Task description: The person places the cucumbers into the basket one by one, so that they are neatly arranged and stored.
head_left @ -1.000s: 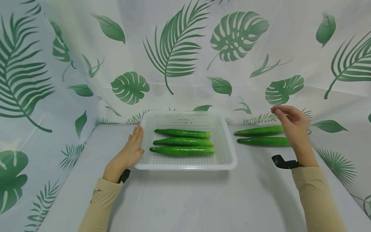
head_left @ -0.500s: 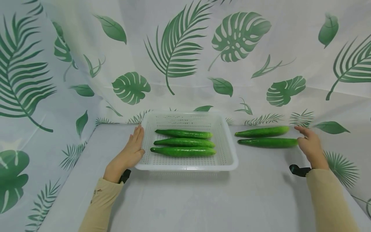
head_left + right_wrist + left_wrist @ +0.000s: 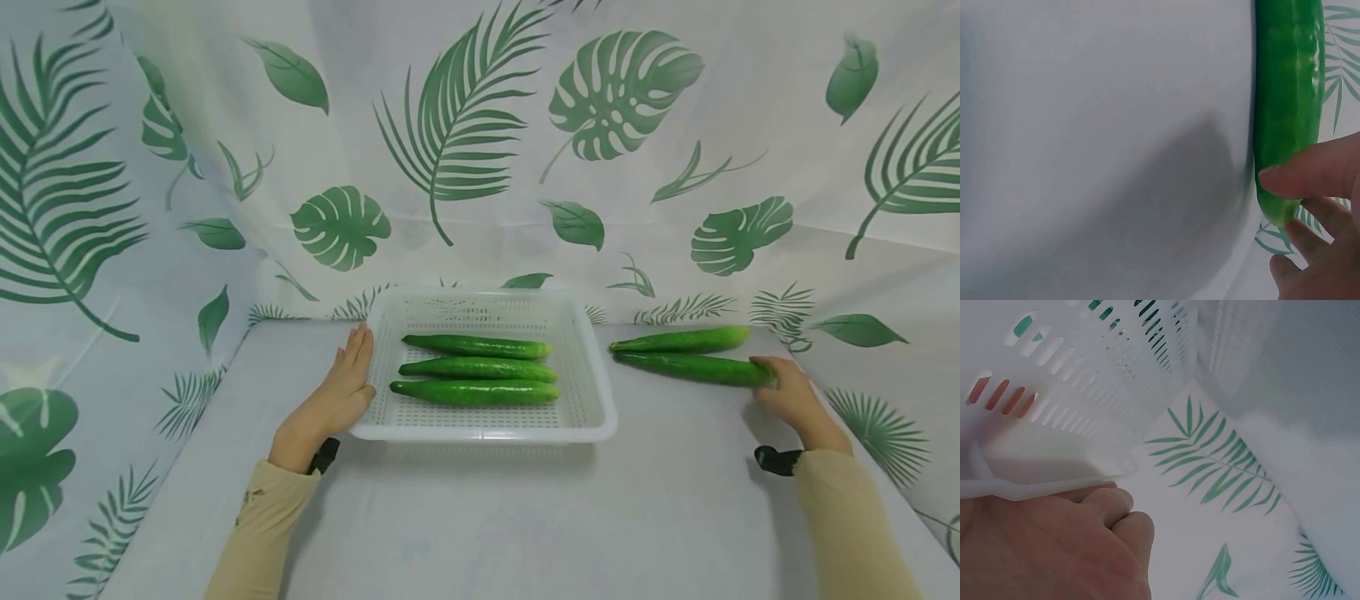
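Observation:
A white perforated plastic basket (image 3: 483,432) stands mid-table with three green cucumbers lying side by side in it, the nearest cucumber (image 3: 474,392) being the longest-looking. My left hand (image 3: 336,385) rests along the basket's left side, fingers straight; through the slots of the basket wall (image 3: 1054,356) the left wrist view shows parts of it. To the right lie two more cucumbers, a far one (image 3: 678,340) and a near one (image 3: 686,367), their left ends close together. My right hand (image 3: 793,398) pinches the near one's right end, thumb on the cucumber (image 3: 1288,81) in the right wrist view.
A white table cover (image 3: 510,525) spreads in front of the basket. Behind and at both sides hangs a white curtain (image 3: 480,250) printed with green leaves. Both wrists wear black straps, such as the right strap (image 3: 777,461).
My right hand came down from above the two right-hand cucumbers and took the near one's right end. That end has swung slightly toward me. My left hand stays at the basket.

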`<state>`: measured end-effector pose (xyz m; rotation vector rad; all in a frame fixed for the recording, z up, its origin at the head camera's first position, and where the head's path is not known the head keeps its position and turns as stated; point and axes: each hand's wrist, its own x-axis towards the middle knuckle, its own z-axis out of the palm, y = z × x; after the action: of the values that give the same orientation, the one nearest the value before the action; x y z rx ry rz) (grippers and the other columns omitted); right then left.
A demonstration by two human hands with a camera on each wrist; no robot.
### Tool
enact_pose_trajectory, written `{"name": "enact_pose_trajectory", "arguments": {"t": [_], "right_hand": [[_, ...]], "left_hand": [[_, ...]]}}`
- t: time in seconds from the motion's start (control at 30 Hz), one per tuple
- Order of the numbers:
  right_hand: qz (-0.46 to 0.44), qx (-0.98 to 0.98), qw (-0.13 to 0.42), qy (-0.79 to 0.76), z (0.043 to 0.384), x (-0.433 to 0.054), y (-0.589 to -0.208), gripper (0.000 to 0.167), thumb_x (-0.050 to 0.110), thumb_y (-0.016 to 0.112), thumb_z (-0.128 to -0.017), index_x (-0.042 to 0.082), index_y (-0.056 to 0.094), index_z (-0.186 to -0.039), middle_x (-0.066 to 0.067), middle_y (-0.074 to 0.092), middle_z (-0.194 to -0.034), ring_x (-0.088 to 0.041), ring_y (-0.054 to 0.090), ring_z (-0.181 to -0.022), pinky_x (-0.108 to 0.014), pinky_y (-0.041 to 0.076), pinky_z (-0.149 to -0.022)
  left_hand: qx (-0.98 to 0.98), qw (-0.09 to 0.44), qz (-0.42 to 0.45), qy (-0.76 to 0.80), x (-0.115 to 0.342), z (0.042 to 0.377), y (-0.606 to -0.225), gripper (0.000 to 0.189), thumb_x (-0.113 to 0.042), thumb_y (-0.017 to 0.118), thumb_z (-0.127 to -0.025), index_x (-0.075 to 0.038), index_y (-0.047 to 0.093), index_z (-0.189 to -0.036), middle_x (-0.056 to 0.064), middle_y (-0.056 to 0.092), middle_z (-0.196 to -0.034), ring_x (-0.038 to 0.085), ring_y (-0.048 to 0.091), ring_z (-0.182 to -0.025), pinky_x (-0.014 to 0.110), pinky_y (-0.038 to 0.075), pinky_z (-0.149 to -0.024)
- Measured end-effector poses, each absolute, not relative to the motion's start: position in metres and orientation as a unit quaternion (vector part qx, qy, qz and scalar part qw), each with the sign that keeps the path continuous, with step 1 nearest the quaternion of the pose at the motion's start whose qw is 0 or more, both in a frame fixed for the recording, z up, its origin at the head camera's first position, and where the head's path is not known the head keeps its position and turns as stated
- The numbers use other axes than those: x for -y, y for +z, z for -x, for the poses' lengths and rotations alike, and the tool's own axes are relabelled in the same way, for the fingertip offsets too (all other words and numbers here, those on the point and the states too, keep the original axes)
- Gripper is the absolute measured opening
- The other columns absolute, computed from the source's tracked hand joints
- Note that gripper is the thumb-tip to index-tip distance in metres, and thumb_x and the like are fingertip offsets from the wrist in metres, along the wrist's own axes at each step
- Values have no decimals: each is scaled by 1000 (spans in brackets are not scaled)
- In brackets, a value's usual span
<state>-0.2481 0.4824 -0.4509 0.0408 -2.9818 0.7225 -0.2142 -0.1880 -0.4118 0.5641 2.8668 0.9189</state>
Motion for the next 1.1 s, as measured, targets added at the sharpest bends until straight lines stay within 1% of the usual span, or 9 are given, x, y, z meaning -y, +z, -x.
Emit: {"name": "enact_pose_trajectory", "arguments": {"t": [0.17, 0.5, 0.77, 0.8, 0.9, 0.97, 1.0, 1.03, 1.1], "right_hand": [[-39, 975, 39, 214, 241, -485, -450, 53, -9, 56, -73, -19, 46, -125, -46, 38, -122, -63, 33, -113, -75, 29, -90], [-52, 966, 10, 252, 218, -484, -453, 51, -1, 76, -78, -13, 56, -124, -39, 53, -120, -57, 49, -107, -67, 42, -84], [-13, 963, 11, 268, 193, -478, -457, 55, 18, 75, -89, -10, 54, -131, -40, 47, -130, -56, 48, -110, -64, 46, -82], [-14, 964, 19, 266, 189, -477, -457, 54, 20, 74, -90, -10, 55, -131, -39, 48, -130, -54, 48, -110, -57, 49, -84], [-15, 962, 45, 269, 179, -475, -457, 53, 25, 73, -91, -8, 57, -130, -32, 54, -128, -23, 53, -112, -27, 50, -84], [-14, 958, 59, 281, 172, -477, -456, 52, 26, 73, -91, -6, 59, -129, -14, 60, -122, 2, 51, -104, -10, 44, -77], [-8, 957, 66, 284, 168, -477, -455, 51, 28, 74, -91, -4, 60, -129, -1, 61, -118, 12, 47, -95, -7, 40, -68], [-4, 952, 69, 299, 165, -479, -453, 50, 27, 74, -90, -2, 61, -129, 10, 59, -114, 20, 42, -90, -6, 40, -67], [7, 940, 76, 332, 158, -481, -450, 47, 25, 75, -90, 3, 63, -130, 29, 52, -109, 24, 44, -87, -7, 42, -64]], "left_hand": [[-936, 33, -185, 296, 187, 214, -411, 77, 0, 39, -90, 12, -4, -153, 25, -13, -162, 36, -15, -149, 57, -3, -118], [-938, 45, -180, 292, 189, 214, -411, 77, -1, 38, -91, 10, -7, -153, 22, -16, -162, 34, -17, -149, 55, -5, -119], [-940, 48, -176, 289, 189, 216, -413, 78, -3, 38, -92, 8, -7, -154, 21, -16, -163, 32, -17, -149, 54, -5, -119], [-940, 48, -176, 289, 189, 216, -414, 78, -3, 38, -92, 8, -7, -154, 21, -15, -163, 32, -17, -149, 54, -4, -119], [-938, 46, -179, 293, 189, 216, -414, 78, -3, 39, -91, 9, -6, -153, 21, -15, -163, 32, -17, -149, 53, -5, -119], [-937, 45, -181, 297, 189, 216, -414, 78, -2, 39, -91, 9, -6, -153, 21, -15, -163, 33, -16, -149, 53, -5, -119], [-937, 45, -181, 297, 189, 216, -414, 78, -3, 39, -91, 9, -6, -153, 21, -15, -162, 33, -16, -149, 53, -5, -119], [-937, 44, -181, 297, 190, 215, -414, 78, -3, 39, -91, 9, -6, -153, 21, -15, -163, 33, -16, -149, 53, -5, -119], [-937, 43, -181, 295, 190, 215, -414, 78, -2, 38, -91, 9, -7, -153, 21, -15, -163, 33, -16, -149, 54, -5, -119]]}}
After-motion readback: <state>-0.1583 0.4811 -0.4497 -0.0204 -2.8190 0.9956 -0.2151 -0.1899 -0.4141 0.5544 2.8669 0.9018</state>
